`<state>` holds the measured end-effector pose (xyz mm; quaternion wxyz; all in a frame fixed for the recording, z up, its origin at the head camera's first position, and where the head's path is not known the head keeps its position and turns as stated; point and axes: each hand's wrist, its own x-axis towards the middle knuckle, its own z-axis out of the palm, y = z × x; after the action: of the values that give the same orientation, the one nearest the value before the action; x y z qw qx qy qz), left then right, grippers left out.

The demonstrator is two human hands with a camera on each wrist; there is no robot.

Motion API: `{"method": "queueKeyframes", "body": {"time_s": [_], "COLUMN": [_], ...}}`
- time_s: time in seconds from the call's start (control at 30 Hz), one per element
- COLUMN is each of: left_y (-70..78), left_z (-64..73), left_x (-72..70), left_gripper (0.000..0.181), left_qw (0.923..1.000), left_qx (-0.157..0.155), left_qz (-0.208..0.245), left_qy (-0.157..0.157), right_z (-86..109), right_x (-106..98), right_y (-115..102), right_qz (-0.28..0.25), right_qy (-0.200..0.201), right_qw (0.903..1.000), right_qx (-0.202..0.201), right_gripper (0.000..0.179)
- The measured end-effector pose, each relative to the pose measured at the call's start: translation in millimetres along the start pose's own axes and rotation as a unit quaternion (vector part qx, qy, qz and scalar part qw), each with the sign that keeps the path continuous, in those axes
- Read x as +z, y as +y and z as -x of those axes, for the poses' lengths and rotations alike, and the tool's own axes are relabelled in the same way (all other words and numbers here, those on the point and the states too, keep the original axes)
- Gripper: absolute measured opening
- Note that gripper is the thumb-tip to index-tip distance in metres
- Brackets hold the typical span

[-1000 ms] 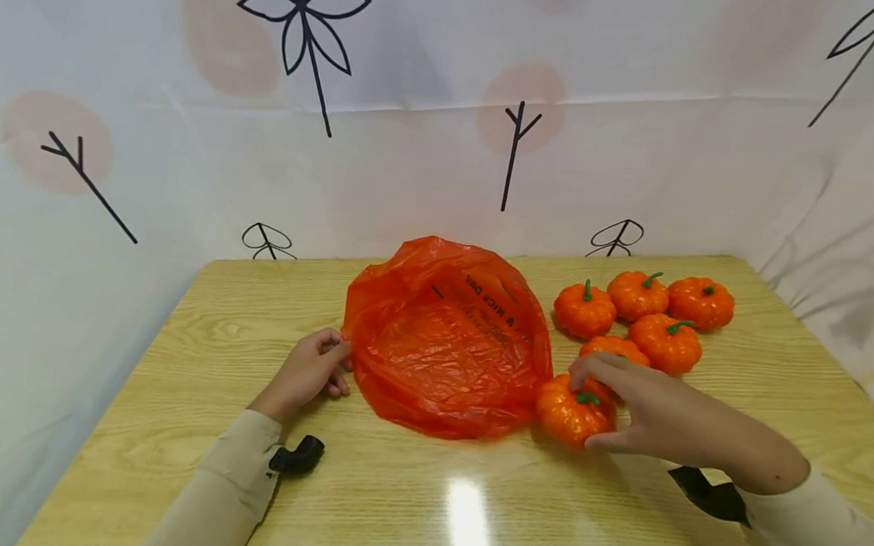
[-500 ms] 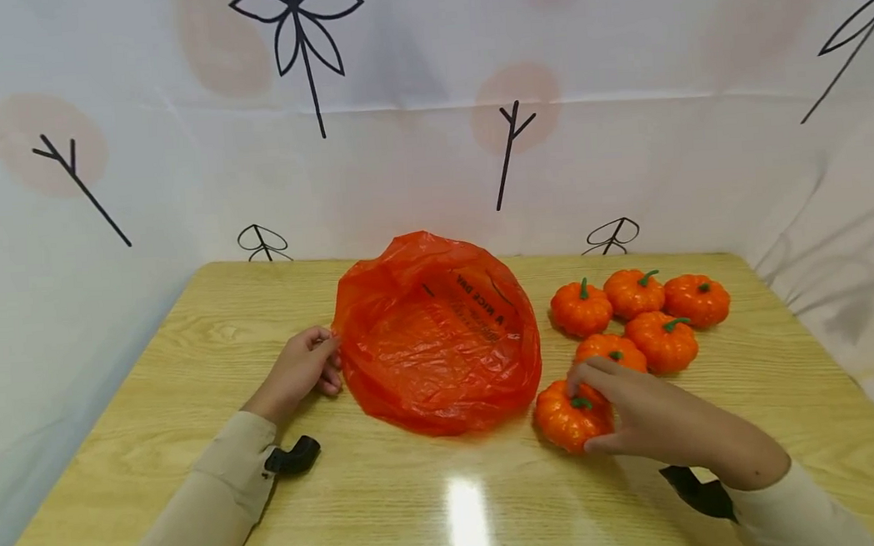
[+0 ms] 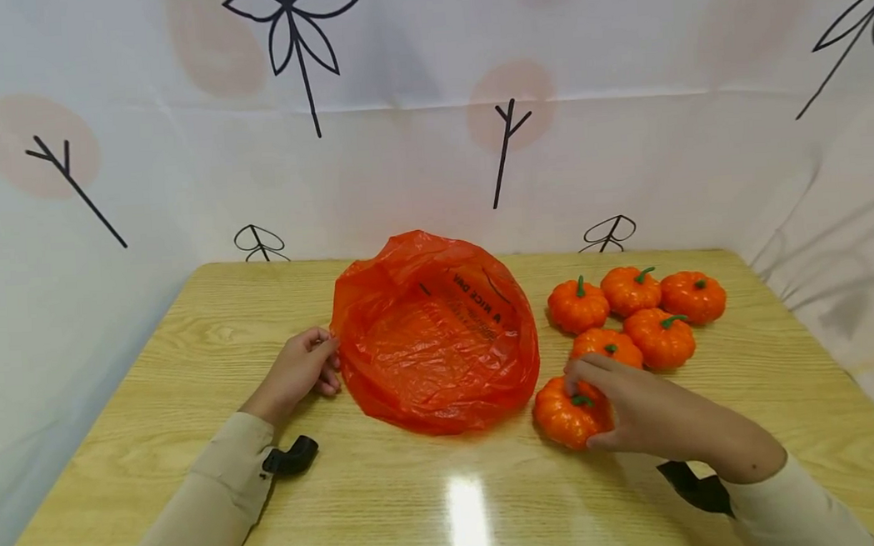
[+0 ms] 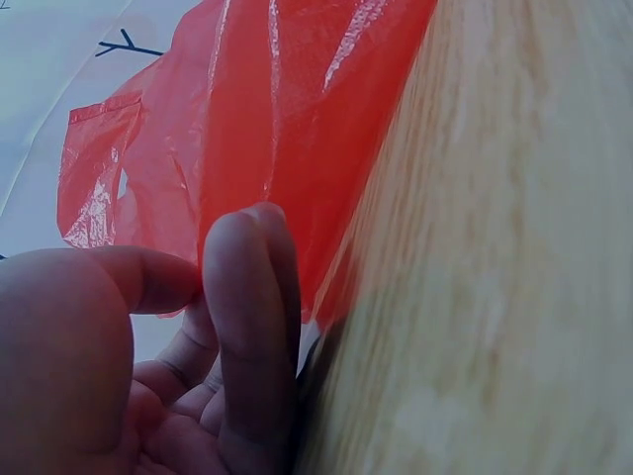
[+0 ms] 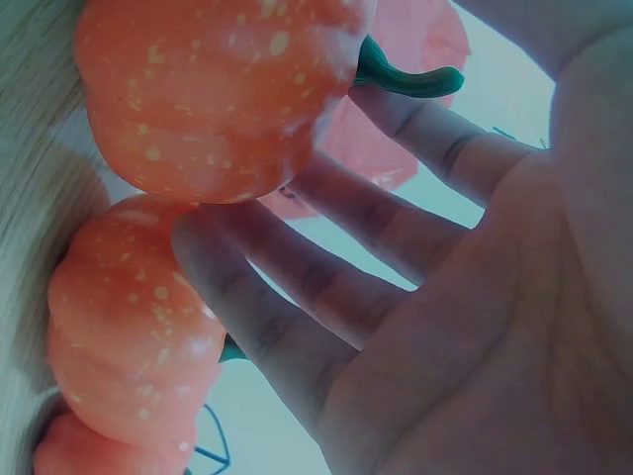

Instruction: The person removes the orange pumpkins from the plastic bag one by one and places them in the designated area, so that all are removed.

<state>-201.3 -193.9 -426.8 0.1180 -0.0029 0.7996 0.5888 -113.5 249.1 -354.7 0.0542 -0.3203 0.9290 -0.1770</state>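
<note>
A red plastic bag (image 3: 443,364) lies on the table with its mouth spread wide and dark printing inside. At its left rim, my left hand (image 3: 303,369) pinches the film between thumb and index finger, as the left wrist view shows. My right hand (image 3: 633,403) grips the nearest small orange pumpkin (image 3: 562,416), thumb on the near side and fingers over the far side. This pumpkin sits just right of the bag, its green stem visible. In the right wrist view the fingers (image 5: 326,282) reach along its side; the thumb's tip is out of frame.
Behind the right hand, several more orange pumpkins (image 3: 662,338) stand grouped at the table's right. The wooden table (image 3: 361,511) ends at a white patterned cloth (image 3: 415,166). Black wrist mounts (image 3: 290,457) stick out from both sleeves.
The bag and my left hand have shifted slightly left, widening the gap between bag and nearest pumpkin. My right hand stays on that pumpkin. The head view has shifted a little.
</note>
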Motion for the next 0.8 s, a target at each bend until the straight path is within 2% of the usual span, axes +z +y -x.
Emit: {"method": "queueKeyframes", "body": {"time_s": [0.4, 0.6, 0.73, 0.8], "left_y": [-0.6, 1.1, 1.7, 3.4], "left_z": [-1.1, 0.4, 2.1, 4.0], "left_x": [-1.9, -1.6, -0.9, -0.4], "left_gripper": [0.023, 0.024, 0.029, 0.033], "left_qw": [1.0, 0.9999, 0.9996, 0.9988], "left_qx": [-0.001, -0.001, -0.004, 0.0], "left_qz": [-0.008, -0.011, -0.01, -0.021], "left_qy": [0.002, 0.009, 0.026, 0.045], "right_z": [0.0, -1.6, -3.9, -5.1], "right_x": [-5.3, -7.3, -4.7, -3.1], "right_y": [7.3, 5.0, 1.6, 0.2], "right_qz": [-0.033, -0.035, -0.026, -0.018], "right_qy": [-0.013, 0.031, 0.069, 0.096], "right_qw": [0.9993, 0.9988, 0.9973, 0.9952], "right_qx": [0.007, -0.017, 0.0, 0.011], "right_gripper": [0.042, 0.027, 0.024, 0.027]}}
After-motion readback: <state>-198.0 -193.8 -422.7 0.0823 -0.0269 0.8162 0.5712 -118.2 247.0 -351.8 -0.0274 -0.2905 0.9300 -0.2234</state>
